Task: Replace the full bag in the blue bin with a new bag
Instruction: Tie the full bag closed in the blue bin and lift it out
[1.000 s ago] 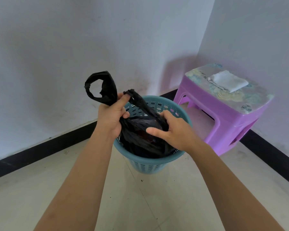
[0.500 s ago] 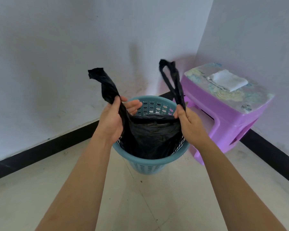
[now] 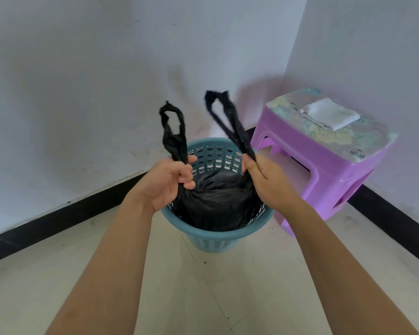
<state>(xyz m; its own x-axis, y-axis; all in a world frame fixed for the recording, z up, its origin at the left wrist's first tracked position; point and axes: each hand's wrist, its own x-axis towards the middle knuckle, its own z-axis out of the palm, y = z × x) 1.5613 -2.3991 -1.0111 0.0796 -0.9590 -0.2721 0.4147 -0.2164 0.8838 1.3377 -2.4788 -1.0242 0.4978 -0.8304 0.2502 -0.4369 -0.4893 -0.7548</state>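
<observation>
White walls [image 3: 107, 68] fill the upper half of the frame and meet in a corner right of centre, with a black skirting strip [image 3: 58, 221] running along their base; pale floor tiles [image 3: 203, 286] take up the lower half; a purple plastic stool [image 3: 324, 170] stands at the right of the frame, just beside the bin, its patterned top carrying a folded white cloth [image 3: 330, 114]; the blue bin [image 3: 215, 238], a perforated basket, sits on the floor at the centre of the frame, close to the wall corner; the black bag [image 3: 215, 199] is inside it, its body bulging up to about rim level and its two handle loops drawn upward above the rim; two bare forearms reach in from the bottom edge; the left hand [image 3: 165, 184] has its grip closed around the base of the left loop, which rises just left of centre; the right hand [image 3: 266, 180] pinches the base of the right loop, fingers closed on the plastic, that loop slanting up toward the centre top; the two loops stand apart, not touching.
</observation>
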